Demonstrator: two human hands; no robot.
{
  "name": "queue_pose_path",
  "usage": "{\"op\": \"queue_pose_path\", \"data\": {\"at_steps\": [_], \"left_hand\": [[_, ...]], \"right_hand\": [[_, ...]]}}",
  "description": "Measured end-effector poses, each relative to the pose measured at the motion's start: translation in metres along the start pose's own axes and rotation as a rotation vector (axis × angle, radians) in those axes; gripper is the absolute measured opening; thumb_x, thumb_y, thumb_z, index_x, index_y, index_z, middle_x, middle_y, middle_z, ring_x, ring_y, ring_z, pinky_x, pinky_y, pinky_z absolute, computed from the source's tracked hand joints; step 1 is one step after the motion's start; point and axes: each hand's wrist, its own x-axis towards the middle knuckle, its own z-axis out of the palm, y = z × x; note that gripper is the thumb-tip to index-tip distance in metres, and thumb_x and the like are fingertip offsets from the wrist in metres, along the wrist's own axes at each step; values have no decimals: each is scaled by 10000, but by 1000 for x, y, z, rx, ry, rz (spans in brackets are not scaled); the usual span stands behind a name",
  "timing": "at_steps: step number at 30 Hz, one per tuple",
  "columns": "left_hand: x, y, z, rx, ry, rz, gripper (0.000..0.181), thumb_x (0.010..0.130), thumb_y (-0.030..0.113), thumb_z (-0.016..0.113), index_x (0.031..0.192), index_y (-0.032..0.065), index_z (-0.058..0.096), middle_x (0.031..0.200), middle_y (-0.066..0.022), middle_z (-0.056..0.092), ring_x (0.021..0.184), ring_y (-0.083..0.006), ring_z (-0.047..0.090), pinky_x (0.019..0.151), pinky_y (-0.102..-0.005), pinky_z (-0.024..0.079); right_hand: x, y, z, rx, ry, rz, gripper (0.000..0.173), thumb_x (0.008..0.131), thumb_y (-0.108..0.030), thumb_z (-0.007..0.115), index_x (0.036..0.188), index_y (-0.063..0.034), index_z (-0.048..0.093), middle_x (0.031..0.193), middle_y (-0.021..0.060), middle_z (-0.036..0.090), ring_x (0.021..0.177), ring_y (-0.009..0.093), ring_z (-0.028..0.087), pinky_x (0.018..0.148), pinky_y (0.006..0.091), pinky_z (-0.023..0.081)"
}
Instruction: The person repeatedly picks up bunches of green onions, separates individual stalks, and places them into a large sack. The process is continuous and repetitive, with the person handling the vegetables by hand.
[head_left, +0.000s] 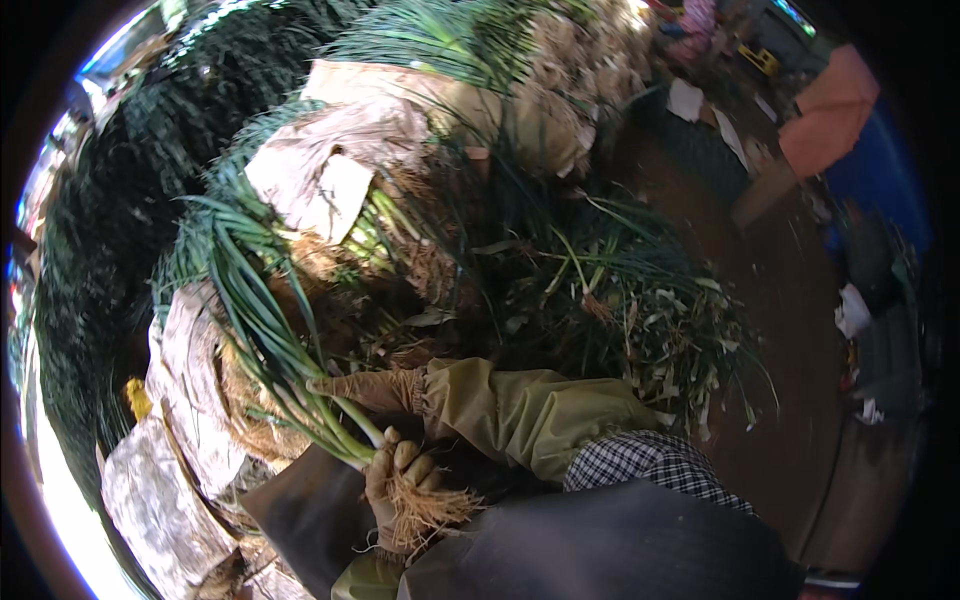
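Note:
My left hand (397, 480), in a soiled glove with an olive sleeve cuff, is closed around the white bases of a bunch of green onions (262, 315). Its stringy roots (435, 506) hang over the fingers to the right, and the long leaves point up and left. Reaching across from the right, my right hand (371, 390), in a brownish glove, lies at the stalks just above the left hand. One finger extends to the stalks; the other fingers are not clear. An olive sleeve (525, 412) covers that arm, with checked cloth above it.
A dark apron (585, 540) covers my lap. Cloth-wrapped onion bundles (345, 142) lie ahead and at the left (187, 382). Loose onions and trimmed leaves (660, 322) form a heap before me. A large dark-green leafy mass (97, 247) rises at left; brown floor (780, 337) shows at right.

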Motion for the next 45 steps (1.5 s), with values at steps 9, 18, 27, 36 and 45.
{"op": "queue_pose_path", "data": {"at_steps": [9, 18, 27, 36, 45], "left_hand": [[22, 12, 5, 42, 2, 36, 241, 984, 225, 302, 1081, 75, 463, 739, 11, 419, 578, -122, 411, 529, -296, 390], [50, 23, 37, 185, -103, 36, 250, 974, 253, 309, 1054, 69, 458, 770, -23, 474, 601, -141, 460, 552, -294, 413], [65, 76, 85, 279, -521, 203, 240, 987, 213, 242, 1006, 36, 403, 758, -88, 491, 572, -188, 509, 469, -339, 478], [55, 118, 79, 215, -440, 159, 228, 991, 226, 284, 883, 80, 421, 673, 7, 418, 546, -105, 406, 479, -262, 370], [46, 92, 28, 130, -141, 221, 221, 939, 194, 483, 1110, 62, 525, 735, 9, 462, 597, -109, 427, 503, -238, 393]], "right_hand": [[-80, 45, -189, -1750, 471, 175, 345, 922, -335, 449, 1085, -81, 616, 999, 85, 609, 913, 231, 553, 878, 381, 392], [-229, -22, -360, -2053, 1112, 523, 419, 894, -421, 438, 969, -67, 648, 1026, 103, 594, 1040, 266, 486, 999, 451, 265], [-440, -16, -292, -1570, 1480, 802, 297, 847, -341, 525, 967, -89, 627, 1107, 52, 558, 1154, 260, 426, 1069, 560, 122], [-486, 26, -219, -1337, 1248, 1428, 406, 935, -370, 396, 1218, -129, 561, 1279, 79, 480, 1129, 291, 465, 910, 489, 370], [-135, -3, -131, -1915, 404, -393, 329, 772, -215, 542, 1077, -94, 565, 1010, 105, 551, 980, 274, 503, 867, 414, 391]]}}
